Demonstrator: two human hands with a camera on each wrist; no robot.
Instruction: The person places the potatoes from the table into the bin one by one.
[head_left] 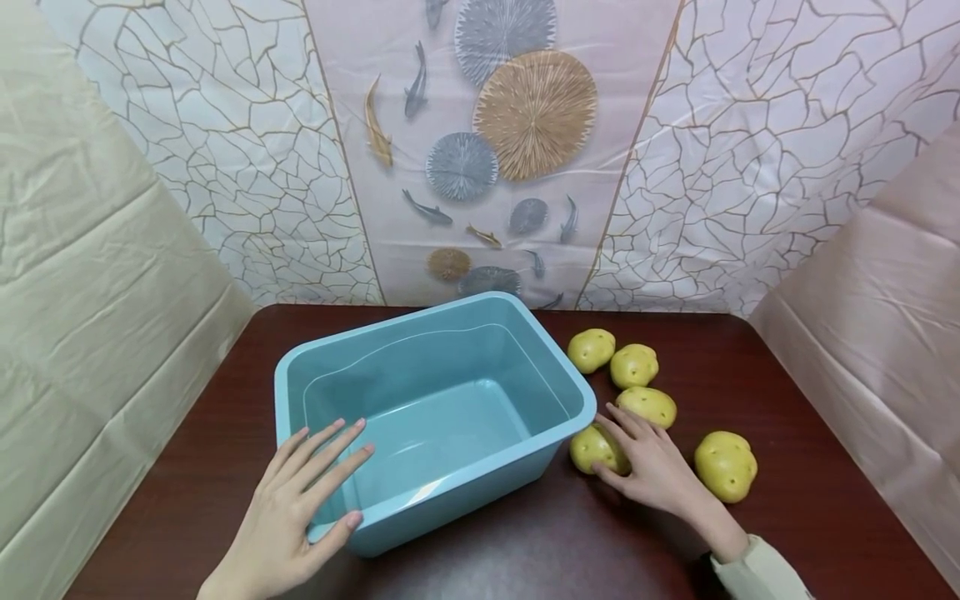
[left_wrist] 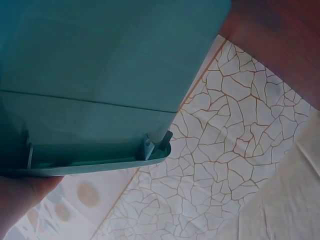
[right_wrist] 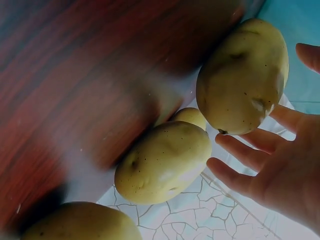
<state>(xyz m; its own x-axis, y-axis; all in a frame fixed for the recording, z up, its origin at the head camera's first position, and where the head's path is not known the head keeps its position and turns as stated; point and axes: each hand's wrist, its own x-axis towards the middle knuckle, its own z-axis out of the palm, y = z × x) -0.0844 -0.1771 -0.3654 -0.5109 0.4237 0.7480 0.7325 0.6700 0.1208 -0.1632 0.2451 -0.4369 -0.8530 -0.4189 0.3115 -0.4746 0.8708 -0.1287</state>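
Head view: my left hand (head_left: 303, 492) rests flat, fingers spread, over the near rim of the blue tub (head_left: 431, 408) on the dark table (head_left: 750, 533); my right hand (head_left: 648, 462) lies with straight fingers on the nearest potato (head_left: 592, 448), just beside the tub's right wall. Left wrist: the tub's wall (left_wrist: 100, 75) fills the frame. Right wrist: open fingers (right_wrist: 240, 150) touch that potato (right_wrist: 243, 75)

Left hand (head_left: 300, 500) flat, fingers spread and straight; right hand (head_left: 648, 462) low, fingers extended, slightly curved.
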